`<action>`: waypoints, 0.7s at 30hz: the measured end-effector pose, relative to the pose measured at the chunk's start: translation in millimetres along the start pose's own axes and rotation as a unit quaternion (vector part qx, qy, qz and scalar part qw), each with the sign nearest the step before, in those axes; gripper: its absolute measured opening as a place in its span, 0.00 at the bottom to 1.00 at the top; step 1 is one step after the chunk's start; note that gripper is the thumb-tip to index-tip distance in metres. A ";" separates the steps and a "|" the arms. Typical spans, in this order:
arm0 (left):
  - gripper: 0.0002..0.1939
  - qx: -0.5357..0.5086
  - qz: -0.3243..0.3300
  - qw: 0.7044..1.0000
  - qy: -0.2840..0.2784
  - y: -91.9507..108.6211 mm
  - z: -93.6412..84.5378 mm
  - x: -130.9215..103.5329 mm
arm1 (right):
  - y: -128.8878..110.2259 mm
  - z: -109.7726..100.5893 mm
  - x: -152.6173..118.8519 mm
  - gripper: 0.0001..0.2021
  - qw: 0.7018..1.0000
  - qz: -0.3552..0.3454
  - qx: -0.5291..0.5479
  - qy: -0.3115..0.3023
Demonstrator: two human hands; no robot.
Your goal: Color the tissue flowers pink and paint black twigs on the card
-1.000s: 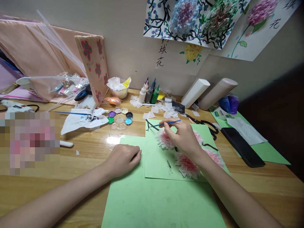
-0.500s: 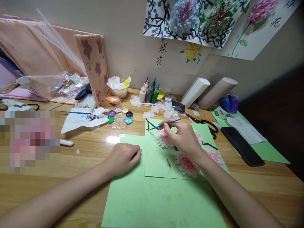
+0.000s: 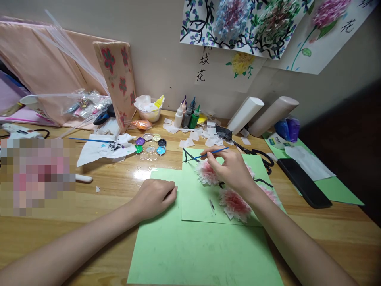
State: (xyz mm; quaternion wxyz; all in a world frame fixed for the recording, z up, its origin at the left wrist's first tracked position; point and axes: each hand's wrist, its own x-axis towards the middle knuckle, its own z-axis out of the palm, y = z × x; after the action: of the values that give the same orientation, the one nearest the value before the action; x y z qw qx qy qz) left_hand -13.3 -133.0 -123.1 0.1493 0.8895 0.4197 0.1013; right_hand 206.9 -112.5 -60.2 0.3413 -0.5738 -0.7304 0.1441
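Observation:
My right hand [image 3: 228,167] pinches a thin blue paintbrush [image 3: 220,150], its tip at the upper left corner of a small green sheet [image 3: 196,206]. Black painted lines [image 3: 185,155] cross under the tip. Pink and white paper flowers [image 3: 235,204] are on this sheet, partly covered by my right hand and forearm. A black stroke [image 3: 263,182] runs toward the sheet's right edge, and a dark smudge [image 3: 212,205] marks its lower middle. My left hand [image 3: 156,198] rests in a loose fist on a larger green sheet [image 3: 196,254] underneath, with nothing visible in it.
Behind the sheets are a paint palette [image 3: 150,149], a stained tissue [image 3: 98,153] with another brush [image 3: 92,140], paint bottles [image 3: 187,117] and paper scraps [image 3: 193,136]. To the right lie black scissors [image 3: 253,151] and a black phone [image 3: 303,182]. Flower pictures [image 3: 232,24] hang on the wall.
My right hand has shifted very slightly, and the brush tip sits a little further left and higher on the black lines. My left hand has stayed in place.

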 end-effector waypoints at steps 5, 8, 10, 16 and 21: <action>0.16 0.002 -0.001 1.000 -0.001 -0.2 -1.1 -0.1 | -2.5 -0.2 -0.5 0.10 0.999 -0.015 0.020 -0.031; 0.16 0.004 -0.003 1.000 -0.002 0.5 -1.6 0.6 | -2.5 -0.8 -0.9 0.09 0.999 -0.005 0.008 -0.034; 0.17 0.005 -0.002 1.000 -0.002 0.9 -1.9 1.1 | -2.5 -2.0 -0.8 0.09 1.000 -0.002 0.000 -0.022; 0.16 0.006 0.002 1.000 -0.003 0.9 -1.5 1.7 | -3.0 -2.3 0.0 0.10 0.999 -0.015 0.006 -0.043; 0.16 0.006 0.004 1.000 0.000 0.6 -1.2 1.7 | -0.6 -2.4 0.8 0.10 1.000 -0.009 -0.006 -0.022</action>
State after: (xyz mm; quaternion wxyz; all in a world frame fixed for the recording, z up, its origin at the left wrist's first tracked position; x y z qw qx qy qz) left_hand -12.2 -131.8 -121.6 0.1435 0.8920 0.4172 0.0988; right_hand 207.9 -112.4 -57.9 0.3230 -0.5661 -0.7437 0.1488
